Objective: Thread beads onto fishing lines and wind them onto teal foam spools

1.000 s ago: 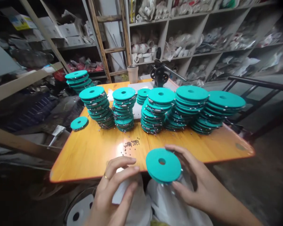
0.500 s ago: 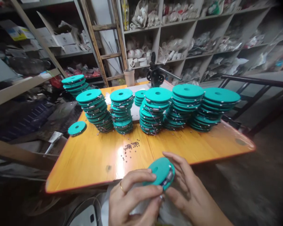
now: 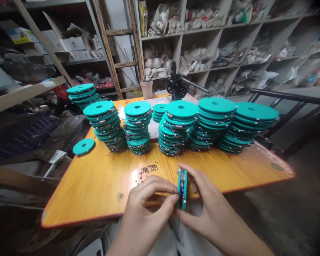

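From where I stand, the biggest thing is the grey shelving (image 3: 180, 49), crammed with bagged white fittings, rising beyond the far edge of the orange wooden surface (image 3: 96, 188). A wooden ladder (image 3: 119, 32) leans behind the surface too, toward its left side. Across the middle of the surface runs a row of five tall stacks (image 3: 177, 129) of turquoise spools, with a shorter stack (image 3: 159, 113) behind them and another stack (image 3: 81, 95) at the surface's far left. A black metal device (image 3: 176, 89) with a long bar stands at the surface's back, and a pale cup (image 3: 146, 89) is near it, to its left.

The person's right hand (image 3: 210, 199) is at the surface's near edge, its fingers clamped on the held spool (image 3: 184, 192) — thumb below, forefinger above, so the spool stands on edge, dark cord showing in its groove. The left hand (image 3: 142, 209), over the same near edge, has its thumb and fingertips together just beside the rim; whatever is between them is too small to tell. One lone spool (image 3: 88, 145) lies flat by the surface's left edge — and small dark beads (image 3: 146, 170) are scattered mid-surface, in front of the stacks.
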Action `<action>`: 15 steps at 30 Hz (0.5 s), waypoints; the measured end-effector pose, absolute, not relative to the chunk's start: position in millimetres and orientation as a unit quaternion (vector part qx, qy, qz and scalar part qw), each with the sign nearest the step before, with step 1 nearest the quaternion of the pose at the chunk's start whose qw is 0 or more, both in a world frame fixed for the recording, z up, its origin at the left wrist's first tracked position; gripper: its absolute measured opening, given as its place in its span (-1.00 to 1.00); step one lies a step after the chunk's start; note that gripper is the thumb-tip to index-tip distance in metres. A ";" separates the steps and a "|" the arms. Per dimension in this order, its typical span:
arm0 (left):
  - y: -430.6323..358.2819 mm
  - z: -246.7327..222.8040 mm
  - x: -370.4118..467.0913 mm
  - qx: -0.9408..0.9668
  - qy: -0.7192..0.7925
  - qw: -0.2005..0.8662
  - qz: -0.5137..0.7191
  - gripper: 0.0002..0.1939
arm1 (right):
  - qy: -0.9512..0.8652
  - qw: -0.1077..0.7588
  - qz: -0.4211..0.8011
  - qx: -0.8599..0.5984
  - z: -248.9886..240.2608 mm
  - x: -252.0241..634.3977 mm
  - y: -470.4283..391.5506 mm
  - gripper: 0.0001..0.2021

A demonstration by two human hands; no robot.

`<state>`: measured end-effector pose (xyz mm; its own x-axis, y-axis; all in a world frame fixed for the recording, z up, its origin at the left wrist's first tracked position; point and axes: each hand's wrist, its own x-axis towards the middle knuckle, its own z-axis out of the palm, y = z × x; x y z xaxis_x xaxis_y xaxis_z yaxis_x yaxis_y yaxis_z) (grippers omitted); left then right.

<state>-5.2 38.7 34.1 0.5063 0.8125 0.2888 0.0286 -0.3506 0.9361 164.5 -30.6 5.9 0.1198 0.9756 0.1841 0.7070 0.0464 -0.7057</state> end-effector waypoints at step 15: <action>110.6 59.0 10.7 0.895 0.089 0.314 0.304 -0.85 | -0.622 0.357 0.238 -0.654 8.7 188.9 -18.4 -0.24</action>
<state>10.7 110.6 59.0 0.7991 0.3502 0.4886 -0.0316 -0.7872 0.6159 188.9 -18.4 8.7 0.1115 0.9848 0.1330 0.6441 0.0303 -0.7644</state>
